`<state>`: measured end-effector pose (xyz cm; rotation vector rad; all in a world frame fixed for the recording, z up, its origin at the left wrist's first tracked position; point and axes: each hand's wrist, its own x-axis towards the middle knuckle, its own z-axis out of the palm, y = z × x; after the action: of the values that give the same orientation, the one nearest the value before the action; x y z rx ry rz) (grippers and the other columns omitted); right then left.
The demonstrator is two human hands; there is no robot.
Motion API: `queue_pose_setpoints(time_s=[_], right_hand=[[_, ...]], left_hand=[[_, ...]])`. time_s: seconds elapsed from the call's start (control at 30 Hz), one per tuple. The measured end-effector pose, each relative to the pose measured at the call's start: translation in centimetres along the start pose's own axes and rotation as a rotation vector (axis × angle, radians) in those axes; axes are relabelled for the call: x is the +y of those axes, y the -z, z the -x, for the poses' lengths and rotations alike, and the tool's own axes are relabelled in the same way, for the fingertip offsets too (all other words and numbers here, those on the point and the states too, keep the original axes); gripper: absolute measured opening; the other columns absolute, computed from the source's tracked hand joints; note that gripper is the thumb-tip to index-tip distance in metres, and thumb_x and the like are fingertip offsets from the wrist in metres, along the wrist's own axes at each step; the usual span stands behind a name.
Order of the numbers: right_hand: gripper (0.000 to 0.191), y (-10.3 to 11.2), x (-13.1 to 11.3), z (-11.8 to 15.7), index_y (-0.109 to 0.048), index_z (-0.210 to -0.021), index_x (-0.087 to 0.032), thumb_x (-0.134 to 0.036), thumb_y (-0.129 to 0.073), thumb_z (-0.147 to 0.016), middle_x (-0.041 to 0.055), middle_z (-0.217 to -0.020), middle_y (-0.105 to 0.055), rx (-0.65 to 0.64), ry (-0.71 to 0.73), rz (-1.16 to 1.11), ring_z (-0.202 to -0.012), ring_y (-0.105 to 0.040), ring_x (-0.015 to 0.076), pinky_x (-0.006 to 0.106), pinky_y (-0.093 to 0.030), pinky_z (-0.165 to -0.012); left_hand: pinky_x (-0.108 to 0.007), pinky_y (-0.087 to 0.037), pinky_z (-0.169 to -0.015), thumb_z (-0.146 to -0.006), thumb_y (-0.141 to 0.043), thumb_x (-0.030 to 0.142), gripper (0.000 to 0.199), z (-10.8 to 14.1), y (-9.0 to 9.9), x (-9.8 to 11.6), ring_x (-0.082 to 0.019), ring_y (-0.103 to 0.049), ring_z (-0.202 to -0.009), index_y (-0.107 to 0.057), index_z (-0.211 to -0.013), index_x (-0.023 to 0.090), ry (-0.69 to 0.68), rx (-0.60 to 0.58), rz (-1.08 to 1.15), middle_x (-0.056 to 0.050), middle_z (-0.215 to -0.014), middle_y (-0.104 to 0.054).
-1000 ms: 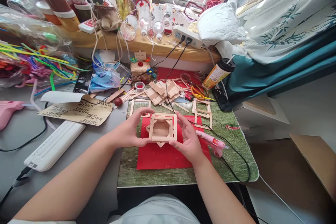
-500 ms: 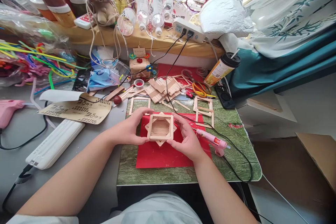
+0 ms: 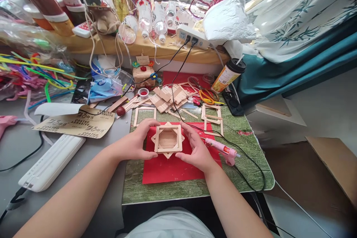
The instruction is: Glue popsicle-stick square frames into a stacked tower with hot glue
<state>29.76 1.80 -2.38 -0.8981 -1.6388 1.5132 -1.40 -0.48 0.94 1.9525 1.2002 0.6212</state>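
Observation:
A small box of stacked popsicle sticks (image 3: 169,150), made of square frames turned against one another like a star, sits over a red sheet (image 3: 173,173). My left hand (image 3: 138,143) grips its left side, thumb at the near corner and fingers curved round the far one. On the other side my right hand (image 3: 197,151) holds it the same way. The box is hollow, with sticks showing across its bottom. A pink glue gun (image 3: 223,148) lies just right of my right hand.
Loose popsicle sticks (image 3: 170,96) are piled behind the box. Stick frames (image 3: 213,121) lie at the right, near scissors (image 3: 209,96) and a drink cup (image 3: 227,76). A black cable (image 3: 251,160) crosses the mat. Sandpaper (image 3: 83,124) and a white power strip (image 3: 52,161) lie left.
The camera view has shifted slightly, so the scene sits a little lower and further left. Both hands keep their hold on the box, which has hardly moved on the red sheet.

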Motion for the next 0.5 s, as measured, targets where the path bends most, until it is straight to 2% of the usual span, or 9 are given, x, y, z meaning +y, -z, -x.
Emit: queue_pose_setpoints(time_s=[0.2, 0.33, 0.5], right_hand=[[0.089, 0.06, -0.13, 0.12, -0.048, -0.163, -0.043, -0.041, -0.093, -0.086, 0.0, -0.178, -0.04, -0.003, 0.005, 0.032, -0.168, -0.034, 0.0321, 0.059, -0.027, -0.14], [0.091, 0.03, 0.04, -0.01, -0.047, -0.164, -0.043, -0.041, -0.094, -0.086, 0.0006, -0.179, -0.039, -0.016, 0.0, 0.036, -0.167, -0.034, 0.0318, 0.059, -0.027, -0.14], [0.091, -0.08, 0.06, -0.06, -0.047, -0.165, -0.041, -0.042, -0.093, -0.087, 0.0027, -0.178, -0.041, -0.002, 0.007, 0.03, -0.167, -0.036, 0.0316, 0.059, -0.028, -0.139]], left_hand=[[-0.05, -0.048, -0.125, -0.082, -0.088, 0.041, 0.096, -0.04, -0.06, 0.18, -0.034, -0.05, -0.151, -0.03, -0.159, 0.036, 0.018, -0.005, -0.003, -0.011, -0.163, -0.04], [-0.048, -0.051, -0.122, -0.083, -0.087, 0.041, 0.094, -0.02, -0.09, 0.1, -0.032, -0.054, -0.146, -0.032, -0.158, 0.035, 0.028, -0.011, 0.016, -0.011, -0.16, -0.043], [-0.047, -0.051, -0.123, -0.082, -0.088, 0.043, 0.096, -0.02, -0.14, -0.01, -0.034, -0.052, -0.149, -0.031, -0.16, 0.034, 0.005, 0.009, -0.037, -0.012, -0.163, -0.042]])
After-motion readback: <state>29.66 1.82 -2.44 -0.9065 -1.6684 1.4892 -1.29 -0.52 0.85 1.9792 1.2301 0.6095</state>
